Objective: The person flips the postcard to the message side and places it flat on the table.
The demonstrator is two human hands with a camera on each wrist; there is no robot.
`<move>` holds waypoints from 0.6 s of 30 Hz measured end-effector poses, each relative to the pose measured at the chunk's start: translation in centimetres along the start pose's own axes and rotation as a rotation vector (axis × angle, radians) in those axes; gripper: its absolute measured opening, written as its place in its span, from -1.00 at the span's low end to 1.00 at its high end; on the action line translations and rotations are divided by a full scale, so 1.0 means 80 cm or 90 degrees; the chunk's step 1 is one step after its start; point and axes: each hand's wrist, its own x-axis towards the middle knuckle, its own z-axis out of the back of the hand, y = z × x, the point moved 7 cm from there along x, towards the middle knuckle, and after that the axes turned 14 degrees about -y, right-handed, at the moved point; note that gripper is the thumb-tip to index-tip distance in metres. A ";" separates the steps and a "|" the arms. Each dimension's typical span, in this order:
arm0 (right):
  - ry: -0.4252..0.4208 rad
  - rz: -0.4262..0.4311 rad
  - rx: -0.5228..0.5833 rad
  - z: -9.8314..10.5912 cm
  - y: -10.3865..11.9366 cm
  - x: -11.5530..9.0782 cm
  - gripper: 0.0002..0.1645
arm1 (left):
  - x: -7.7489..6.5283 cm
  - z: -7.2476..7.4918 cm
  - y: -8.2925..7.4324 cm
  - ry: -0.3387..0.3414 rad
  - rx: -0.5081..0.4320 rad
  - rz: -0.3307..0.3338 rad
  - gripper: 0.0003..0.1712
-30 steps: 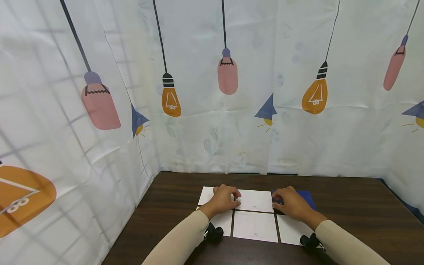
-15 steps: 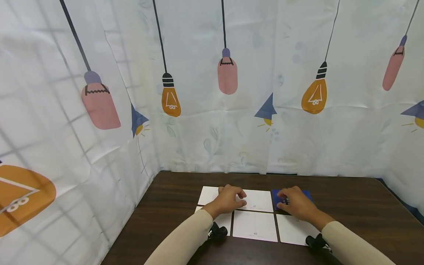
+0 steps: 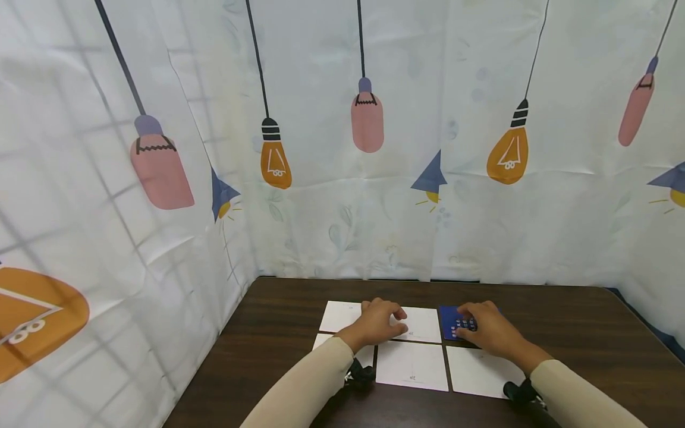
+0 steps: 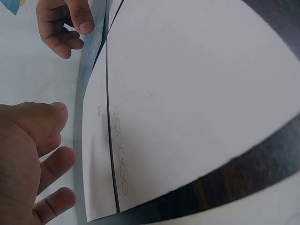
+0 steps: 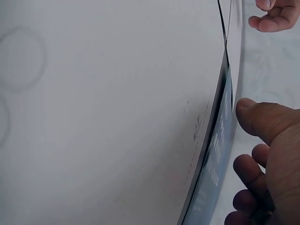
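White paper cards and one blue card (image 3: 448,316) lie in two rows on a dark wooden table. The blue card, at the back right, bears rows of small white marks and is partly hidden by my right hand (image 3: 489,328). That hand hovers over it, thumb and fingers loosely bent and apart; the right wrist view shows nothing between them. Over the back-middle white card (image 3: 425,326) hangs my left hand (image 3: 374,324), fingers relaxed and holding nothing. In the left wrist view, a large white card (image 4: 197,93) carries a column of small printed ovals.
A front-middle white card (image 3: 412,364) and a front-right white card (image 3: 478,371) lie nearer me. Dark wood tabletop (image 3: 578,333) extends to the right. A white curtain (image 3: 342,232) printed with lamps hangs behind and at the left. Both wrists wear small black cameras.
Both hands have drifted right across the cards. The right hand has uncovered more of the blue card's left part, where white marks now show.
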 end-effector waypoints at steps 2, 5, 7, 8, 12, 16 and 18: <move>0.000 -0.001 -0.008 0.002 -0.005 -0.001 -0.35 | 0.002 -0.004 -0.002 0.001 0.006 -0.002 -0.71; 0.002 0.001 -0.012 0.003 -0.010 -0.002 -0.33 | 0.005 -0.011 -0.004 0.003 0.009 -0.004 -0.68; 0.001 0.005 -0.018 0.004 -0.014 -0.002 -0.33 | 0.007 -0.014 -0.006 0.001 0.010 -0.011 -0.67; -0.001 0.006 -0.020 0.005 -0.015 -0.002 -0.33 | 0.007 -0.015 -0.008 -0.001 0.011 -0.016 -0.67; -0.005 0.010 -0.028 0.010 -0.020 -0.002 -0.31 | 0.010 -0.018 -0.015 -0.006 0.020 -0.033 -0.66; -0.002 0.004 -0.027 0.014 -0.024 -0.004 -0.27 | 0.011 -0.022 -0.019 -0.004 0.037 -0.043 -0.63; 0.001 -0.002 -0.028 0.016 -0.026 -0.005 -0.26 | 0.012 -0.024 -0.021 -0.004 0.042 -0.047 -0.62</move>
